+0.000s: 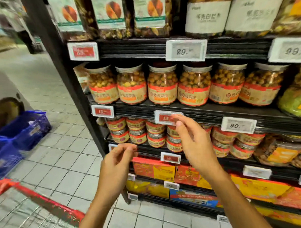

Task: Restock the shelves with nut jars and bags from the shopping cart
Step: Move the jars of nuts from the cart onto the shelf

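Two hands up, both empty: that's my read off the head cam. Nearest is the cart (45, 199), btm left, red rim and wire mesh only. The view there is blurred and cut off, so I can't tell what stock is left in it. L hand (119, 161) hangs in front of the low shelves, fingers (129, 148) loosely curled w/ thumb close to the tips, nothing between them. R hand (192, 141) sits higher, just in front of a red price tag (166, 118), fingers relaxed and slightly apart, holding nothing either. No jar or bag is in hand.

Behind the hands, small jars (136, 130) are stacked two high, w/ boxes (154, 168) below. One level up are the jars (162, 85): six big ones in a row along the front, labels fwd, touching or nearly so, no gap I can see. Top level holds bags (110, 12) standing side by side, also packed. Far left on the floor (61, 163) sit blue baskets (29, 128), well apart from the shelving.

My judgement: this bay looks near full at the front, so a good part of the restock seems done here. What's left depends on the cart, which I can't check. Next I'd expect a reach to the cart for another item, or a move along the aisle.
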